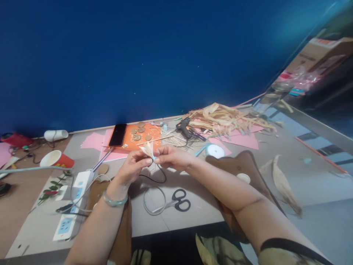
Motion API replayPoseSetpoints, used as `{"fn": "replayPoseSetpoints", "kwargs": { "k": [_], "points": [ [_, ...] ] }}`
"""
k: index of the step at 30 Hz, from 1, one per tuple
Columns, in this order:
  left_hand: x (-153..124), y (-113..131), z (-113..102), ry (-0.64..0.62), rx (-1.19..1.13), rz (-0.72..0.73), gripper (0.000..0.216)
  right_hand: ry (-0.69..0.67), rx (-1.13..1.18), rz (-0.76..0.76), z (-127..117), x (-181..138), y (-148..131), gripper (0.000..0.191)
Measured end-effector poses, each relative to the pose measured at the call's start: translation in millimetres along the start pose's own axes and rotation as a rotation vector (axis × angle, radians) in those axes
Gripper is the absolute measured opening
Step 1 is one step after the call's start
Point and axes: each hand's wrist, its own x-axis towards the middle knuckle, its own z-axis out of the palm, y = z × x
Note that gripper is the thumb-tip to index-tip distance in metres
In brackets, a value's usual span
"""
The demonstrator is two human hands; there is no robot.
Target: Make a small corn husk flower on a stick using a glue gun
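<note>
Between my two hands is a small bundle of pale dried corn husk [148, 149], its tips fanned upward. My left hand [134, 167] pinches it near the base from the left. From the right, the fingers of my right hand [173, 157] close on the same base, where a bit of light blue shows. The fingertips of both hands nearly meet. Below them on the table lie scissors [180, 200] with dark handles and a loop of grey cable [143, 200]. A black cord [162, 180] curves just under my hands.
Behind my hands are a phone [117, 135], an orange sheet [129, 142] with round discs, a glue gun [184, 129] and a heap of husks [217, 116]. A ribbon roll [215, 151] sits right. A power strip [73, 206] and a paper cup [64, 161] stand left.
</note>
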Motion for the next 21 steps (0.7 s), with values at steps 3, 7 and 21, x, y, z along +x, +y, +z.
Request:
{"fn": "replayPoseSetpoints", "kwargs": {
  "k": [3,7,21],
  "points": [
    [1,-3,0,0.019,0.013,-0.001,0.022,-0.036,0.047,0.049,-2,1,2,0.032],
    [4,-3,3,0.078,0.034,-0.01,0.027,0.041,0.026,0.046,-3,4,5,0.035],
    [9,-8,-10,0.244,0.441,0.241,0.018,0.314,-0.229,-0.144,0,8,9,0.033]
  ]
}}
